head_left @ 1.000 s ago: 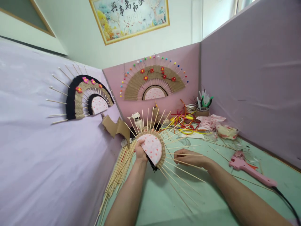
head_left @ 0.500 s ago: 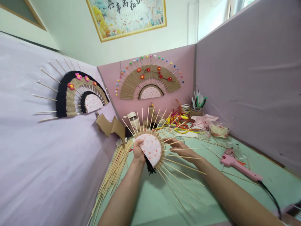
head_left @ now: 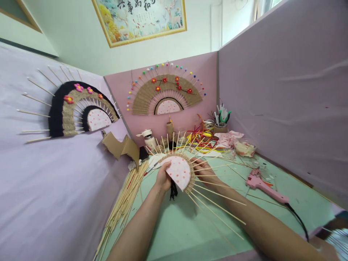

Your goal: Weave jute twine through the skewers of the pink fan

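Note:
A half-round fan (head_left: 178, 171) with pinkish-white dotted paper in its middle is held up over the table. Tan twine (head_left: 193, 174) is woven round its curved rim, and thin wooden sticks (head_left: 221, 194) spread outward from it. My left hand (head_left: 163, 177) grips the fan's straight edge, thumb on the dotted face and fingers behind. Black strands (head_left: 173, 190) hang beneath that edge. At the right rim my right hand (head_left: 204, 171) is closed at the woven twine, its bent fingers partly hidden behind the sticks.
Loose sticks (head_left: 122, 206) lie along the left wall. A pink glue gun (head_left: 266, 188) rests at the right, its cord trailing forward. Behind are a white bottle (head_left: 149, 139), coloured pipe cleaners (head_left: 202, 139) and a pot of tools (head_left: 221, 125). Finished fans (head_left: 167, 88) hang on the walls.
My right hand has come in against the fan's right rim from slightly apart. The fan has turned and tilted a little; the whole view has shifted slightly.

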A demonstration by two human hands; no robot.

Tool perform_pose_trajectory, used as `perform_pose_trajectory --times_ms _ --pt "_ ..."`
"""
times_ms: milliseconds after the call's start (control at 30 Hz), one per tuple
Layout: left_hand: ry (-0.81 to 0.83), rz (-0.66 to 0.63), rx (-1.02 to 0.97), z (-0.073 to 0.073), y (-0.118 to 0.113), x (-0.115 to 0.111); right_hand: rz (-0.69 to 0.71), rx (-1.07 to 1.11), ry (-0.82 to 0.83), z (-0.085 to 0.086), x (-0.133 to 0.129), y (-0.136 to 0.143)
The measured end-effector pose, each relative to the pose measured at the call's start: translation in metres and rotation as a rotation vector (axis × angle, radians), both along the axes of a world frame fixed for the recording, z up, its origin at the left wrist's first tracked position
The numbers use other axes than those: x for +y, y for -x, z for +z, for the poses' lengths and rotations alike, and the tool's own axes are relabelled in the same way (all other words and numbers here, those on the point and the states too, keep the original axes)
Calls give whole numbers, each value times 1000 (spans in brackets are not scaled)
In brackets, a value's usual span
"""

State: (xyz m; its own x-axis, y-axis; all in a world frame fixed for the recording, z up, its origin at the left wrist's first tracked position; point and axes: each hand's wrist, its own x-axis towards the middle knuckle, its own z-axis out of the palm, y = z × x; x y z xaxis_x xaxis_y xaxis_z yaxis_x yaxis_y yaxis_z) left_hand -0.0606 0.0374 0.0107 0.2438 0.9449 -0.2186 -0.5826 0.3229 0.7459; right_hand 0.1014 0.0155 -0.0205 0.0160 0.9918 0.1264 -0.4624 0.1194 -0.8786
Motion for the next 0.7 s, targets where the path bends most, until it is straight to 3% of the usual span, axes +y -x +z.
perform_pose_trajectory --times_ms 133,200,700 --pt "-32 -259 27 -7 0 -6 -85 125 -3 7 -3 -5" --pt "-15 -322 26 -9 0 -8 -102 142 -10 10 -5 -7" --pt "-90 -100 42 1 -9 -15 -32 155 -49 24 -13 -8"
